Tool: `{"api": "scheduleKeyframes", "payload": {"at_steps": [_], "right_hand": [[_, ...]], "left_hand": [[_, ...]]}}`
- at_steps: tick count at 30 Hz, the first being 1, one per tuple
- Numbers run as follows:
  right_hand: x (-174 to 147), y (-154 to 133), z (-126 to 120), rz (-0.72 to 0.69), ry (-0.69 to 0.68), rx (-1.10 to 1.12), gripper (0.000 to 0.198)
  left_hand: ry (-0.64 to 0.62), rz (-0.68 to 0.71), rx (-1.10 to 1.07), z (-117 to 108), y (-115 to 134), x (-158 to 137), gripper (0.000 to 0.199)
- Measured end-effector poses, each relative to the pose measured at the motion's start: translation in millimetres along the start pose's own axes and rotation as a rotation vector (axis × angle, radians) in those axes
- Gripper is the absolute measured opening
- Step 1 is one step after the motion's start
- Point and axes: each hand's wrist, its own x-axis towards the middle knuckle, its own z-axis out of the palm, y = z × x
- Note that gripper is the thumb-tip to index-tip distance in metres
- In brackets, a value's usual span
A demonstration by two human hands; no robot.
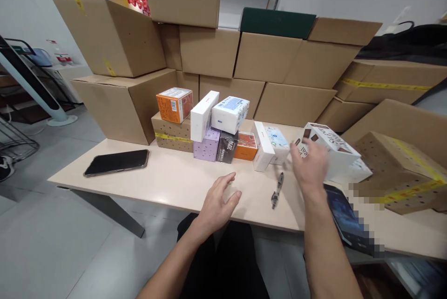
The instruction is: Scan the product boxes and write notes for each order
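My left hand hovers over the front of the table, fingers apart, holding nothing. My right hand is at the left end of a white box with brown print; motion blurs its fingers, and whether they grip the box I cannot tell. Between the hands lies a pen. Behind it a slim white box stands beside a white-and-blue pack. Left of these are an orange box, a dark box and a lilac box. Another white-and-blue pack and slim white box rest on top.
A phone lies at the table's left; a dark-screened device lies right. Another orange box sits on a taped carton. Large cartons stack up behind. A dotted carton stands at the right.
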Motion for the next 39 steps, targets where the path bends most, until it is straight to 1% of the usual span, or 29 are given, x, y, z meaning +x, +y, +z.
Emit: {"api": "scheduleKeyframes", "payload": {"at_steps": [1, 2, 3, 4, 6, 7, 8, 9, 11, 13, 15, 17, 19, 20, 21, 22, 23, 24, 26, 28, 29, 31, 33, 36, 39], "right_hand": [[4, 4, -11, 0.038, 0.117, -0.066, 0.066], [9, 10, -22, 0.097, 0.204, -0.127, 0.074], [14, 17, -31, 0.179, 0.257, -0.169, 0.082], [20, 26, -39, 0.280, 0.257, -0.191, 0.093], [32, 44, -47, 0.427, 0.149, -0.191, 0.109], [36, 52, -49, 0.463, 0.094, -0.180, 0.110], [40, 59, -48, 0.471, 0.049, -0.164, 0.107], [42, 65, -47, 0.464, 0.024, -0.148, 0.101], [41, 69, -44, 0.428, 0.027, -0.119, 0.088], [34, 66, -43, 0.399, 0.081, -0.106, 0.082], [22, 58, -49, 0.380, 0.168, -0.111, 0.081], [8, 46, -63, 0.321, 0.302, -0.105, 0.081], [-9, 32, -82, 0.186, 0.462, -0.017, 0.083], [-18, 24, -92, 0.110, 0.501, 0.075, 0.085], [-27, 16, -101, 0.060, 0.513, 0.235, 0.088], [-36, 8, -109, 0.032, 0.484, 0.403, 0.086], [-45, 0, -114, 0.035, 0.442, 0.516, 0.083], [-54, -8, -116, 0.069, 0.357, 0.605, 0.080], [-70, -22, -111, 0.166, 0.126, 0.698, 0.074], [-83, -34, -95, 0.229, -0.128, 0.750, 0.073], [-88, -41, -84, 0.233, -0.235, 0.782, 0.073], [-93, -53, -62, 0.206, -0.399, 0.860, 0.074], [-94, -65, -43, 0.190, -0.483, 0.930, 0.073], [-91, -75, -27, 0.230, -0.494, 0.945, 0.074], [-92, -71, -26, 0.230, -0.520, 0.906, 0.077]], "left_hand": [[-0.003, 0.000, -0.012, 0, 1, 0, 0.046], [-0.008, 0.001, -0.024, -1, 2, 0, 0.044], [-0.009, 0.001, -0.037, -1, 3, 0, 0.043], [-0.009, -0.001, -0.049, -1, 4, 0, 0.041], [-0.006, -0.006, -0.059, -1, 5, 0, 0.038], [-0.004, -0.006, -0.059, 0, 5, 0, 0.037], [-0.004, -0.004, -0.058, 0, 4, 0, 0.036], [-0.004, -0.001, -0.058, 0, 4, 0, 0.036], [-0.003, 0.006, -0.063, 0, 3, 0, 0.035], [0.008, 0.010, -0.073, 0, 2, -1, 0.034], [0.023, 0.012, -0.085, -1, 1, -1, 0.033], [0.044, 0.011, -0.106, 0, 0, 0, 0.032], [0.085, 0.006, -0.134, 2, -2, 0, 0.030], [0.118, 0.001, -0.151, 3, -3, -1, 0.030], [0.159, -0.008, -0.171, 4, -3, -1, 0.029], [0.206, -0.019, -0.191, 4, -4, -2, 0.030], [0.253, -0.030, -0.210, 3, -3, -2, 0.031], [0.307, -0.042, -0.233, 1, -3, -2, 0.033], [0.423, -0.054, -0.276, -8, 0, -3, 0.035], [0.533, -0.047, -0.309, -21, 2, -2, 0.036], [0.554, -0.039, -0.305, -29, 3, -2, 0.037], [0.504, -0.032, -0.291, -43, 2, -1, 0.042], [0.403, -0.043, -0.275, -53, 0, -1, 0.049], [0.285, -0.061, -0.276, -61, -4, -2, 0.053], [0.228, -0.074, -0.309, -62, -6, -2, 0.055]]}}
